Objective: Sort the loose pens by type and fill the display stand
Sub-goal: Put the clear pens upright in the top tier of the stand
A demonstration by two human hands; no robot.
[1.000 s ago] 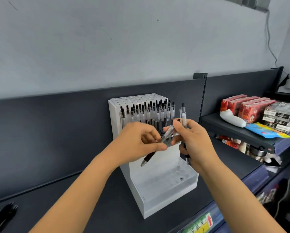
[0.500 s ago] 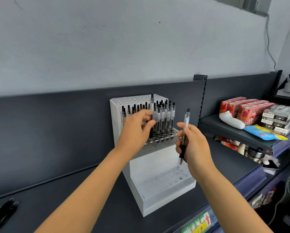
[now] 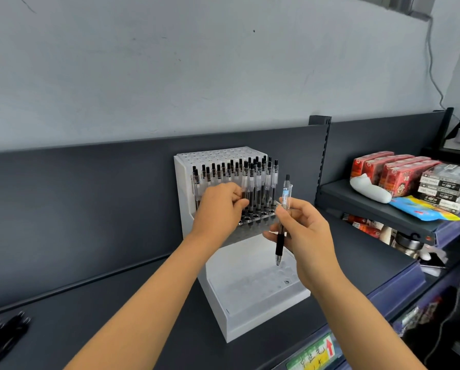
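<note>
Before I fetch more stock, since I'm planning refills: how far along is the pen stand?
Done: front rows of the display stand's upper rack hold upright clear pens. In hand: the right hand holds one pen upright beside the rack. The left hand's curled fingers are at the racked pens, grip unclear. Left: the rear holes and lower tray look empty, and loose dark pens lie far left on the shelf.
</note>
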